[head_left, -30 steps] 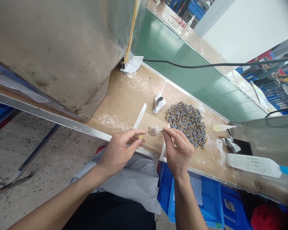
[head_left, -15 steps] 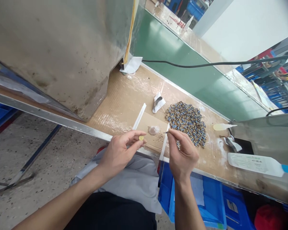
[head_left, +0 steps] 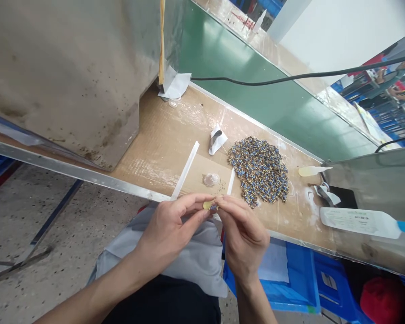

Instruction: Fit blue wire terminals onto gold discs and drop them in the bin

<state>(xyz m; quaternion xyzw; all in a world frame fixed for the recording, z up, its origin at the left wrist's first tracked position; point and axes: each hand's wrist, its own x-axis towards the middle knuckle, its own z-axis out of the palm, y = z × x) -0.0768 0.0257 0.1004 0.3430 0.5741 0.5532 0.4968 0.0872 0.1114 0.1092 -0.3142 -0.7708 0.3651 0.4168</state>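
My left hand pinches a small round yellow disc between thumb and forefinger. My right hand is closed in a pinch, its fingertips meeting those of my left. A tiny blue-and-gold piece shows between the two hands, right beside the disc; its shape is mostly hidden. Just beyond my fingers, a small clear dish rests on a cardboard sheet, with tiny specks scattered to its right. Past my right hand lies a large heap of small blue-and-gold metal pieces.
A dark curved item on white paper lies behind the dish. To the right are a small pointed bottle and a large white bottle on its side. A metal housing rises at left. Blue bins stand below the bench edge.
My right hand has moved left and toward me, its fingertips now meeting my left hand at the yellow disc. The thin dark tip seen at its fingers earlier no longer shows. The view has shifted slightly.
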